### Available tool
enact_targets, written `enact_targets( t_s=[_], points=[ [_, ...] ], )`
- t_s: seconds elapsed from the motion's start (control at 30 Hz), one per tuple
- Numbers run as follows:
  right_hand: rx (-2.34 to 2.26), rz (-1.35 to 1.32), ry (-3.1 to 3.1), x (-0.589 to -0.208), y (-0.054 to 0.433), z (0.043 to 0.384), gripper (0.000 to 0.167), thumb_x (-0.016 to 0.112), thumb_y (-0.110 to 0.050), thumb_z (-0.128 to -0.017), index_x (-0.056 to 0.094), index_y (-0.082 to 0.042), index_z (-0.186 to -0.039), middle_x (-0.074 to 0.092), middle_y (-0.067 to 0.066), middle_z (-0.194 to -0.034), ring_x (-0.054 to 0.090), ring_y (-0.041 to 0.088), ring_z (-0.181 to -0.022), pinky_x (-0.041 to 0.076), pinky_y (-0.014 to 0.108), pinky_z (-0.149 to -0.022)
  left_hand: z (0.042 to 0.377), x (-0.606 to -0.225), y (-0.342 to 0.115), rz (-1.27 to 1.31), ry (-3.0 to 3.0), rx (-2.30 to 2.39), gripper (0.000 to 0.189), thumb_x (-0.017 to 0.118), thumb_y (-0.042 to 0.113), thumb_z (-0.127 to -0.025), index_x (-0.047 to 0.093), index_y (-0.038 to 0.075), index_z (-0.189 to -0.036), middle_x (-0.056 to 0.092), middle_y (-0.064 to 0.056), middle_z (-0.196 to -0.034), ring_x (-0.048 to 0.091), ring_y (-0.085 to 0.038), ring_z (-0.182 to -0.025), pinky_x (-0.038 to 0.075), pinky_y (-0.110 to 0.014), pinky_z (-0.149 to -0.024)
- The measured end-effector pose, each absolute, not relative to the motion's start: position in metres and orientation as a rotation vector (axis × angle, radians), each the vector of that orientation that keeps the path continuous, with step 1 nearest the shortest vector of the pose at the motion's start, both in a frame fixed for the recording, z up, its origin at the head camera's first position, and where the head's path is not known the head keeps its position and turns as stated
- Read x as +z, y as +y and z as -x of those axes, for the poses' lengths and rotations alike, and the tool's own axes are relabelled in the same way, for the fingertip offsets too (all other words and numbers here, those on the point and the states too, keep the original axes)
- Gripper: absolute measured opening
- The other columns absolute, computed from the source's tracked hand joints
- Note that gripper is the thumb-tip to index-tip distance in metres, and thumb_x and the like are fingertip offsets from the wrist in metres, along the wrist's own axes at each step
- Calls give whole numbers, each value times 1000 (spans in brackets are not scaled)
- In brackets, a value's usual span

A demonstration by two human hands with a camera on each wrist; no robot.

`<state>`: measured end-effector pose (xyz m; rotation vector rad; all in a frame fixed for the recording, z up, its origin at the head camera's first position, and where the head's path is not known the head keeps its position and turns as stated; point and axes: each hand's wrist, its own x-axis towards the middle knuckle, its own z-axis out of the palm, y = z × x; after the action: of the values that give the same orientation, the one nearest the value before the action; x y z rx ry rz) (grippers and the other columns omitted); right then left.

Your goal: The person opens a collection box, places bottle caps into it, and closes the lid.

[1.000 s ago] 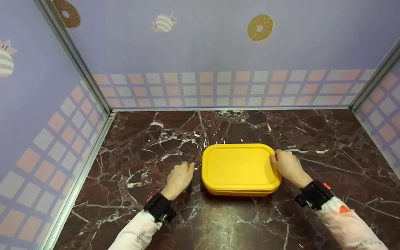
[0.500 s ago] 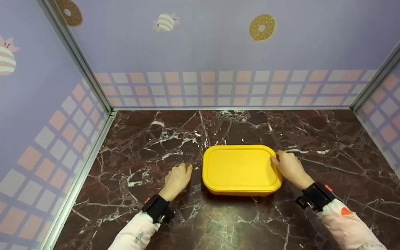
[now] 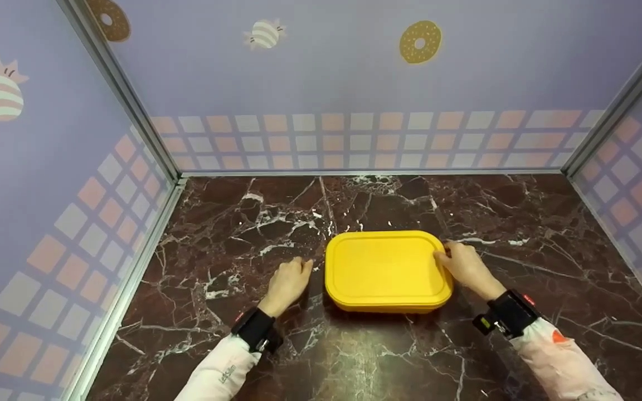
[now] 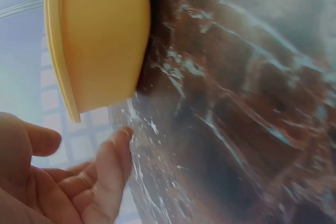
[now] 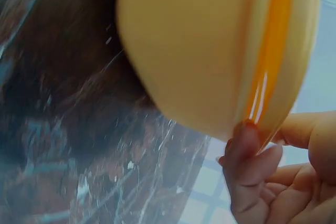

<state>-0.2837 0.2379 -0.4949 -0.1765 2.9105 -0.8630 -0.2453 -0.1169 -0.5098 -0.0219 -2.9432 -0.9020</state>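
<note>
A yellow rectangular food container [image 3: 387, 270] with its lid on stands on the dark marble-patterned surface in the head view. At its right edge, my right hand [image 3: 465, 268] pinches the rim, thumb on top. The right wrist view shows curled fingertips [image 5: 245, 148] under the rim, beside a glossy orange band [image 5: 270, 56] that runs below the lid's edge. To the container's left rests my left hand [image 3: 287, 284], apart from it, fingers loosely curled. Seen in the left wrist view, that hand [image 4: 68, 171] holds nothing and lies near the container's side wall [image 4: 102, 40].
Purple panels with checked borders enclose the surface at the back [image 3: 332, 83], left [image 3: 37, 184] and right [image 3: 638, 167]. Metal strips [image 3: 120, 94] join them at the corners. Small white specks [image 3: 349, 227] show behind the container.
My left hand has drawn slightly away from the container and come back toward it. The right hand keeps its hold at the right edge, and the container stays nearly in place.
</note>
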Motion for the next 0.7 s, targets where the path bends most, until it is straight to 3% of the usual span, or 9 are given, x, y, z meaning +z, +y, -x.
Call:
enact_targets(
  t_s=[0.1, 0.2, 0.7],
  points=[
    [-902, 116, 2818, -492, 240, 284, 39, 53, -19, -91, 51, 14, -112, 59, 24, -94, 57, 23, -69, 44, 30, -54, 253, -507, -109, 92, -2898, -1012, 25, 47, 27, -94, 54, 7, -80, 48, -3, -58, 49, -20, -51, 40, -35, -46],
    [-939, 86, 2774, -490, 242, 283, 42, 54, -20, -91, 50, 14, -115, 58, 24, -98, 58, 23, -73, 45, 29, -57, 259, -505, -102, 122, -2874, -1048, 22, 48, 25, -93, 55, 8, -81, 48, -1, -58, 47, -17, -49, 38, -32, -45],
    [-946, 166, 2923, -499, 245, 277, 27, 60, -15, -87, 60, 10, -97, 60, 14, -78, 53, 19, -59, 41, 30, -50, 264, -511, -95, 91, -2867, -1123, 23, 48, 24, -93, 56, 6, -81, 48, -1, -56, 44, -16, -47, 35, -30, -44]
  ],
)
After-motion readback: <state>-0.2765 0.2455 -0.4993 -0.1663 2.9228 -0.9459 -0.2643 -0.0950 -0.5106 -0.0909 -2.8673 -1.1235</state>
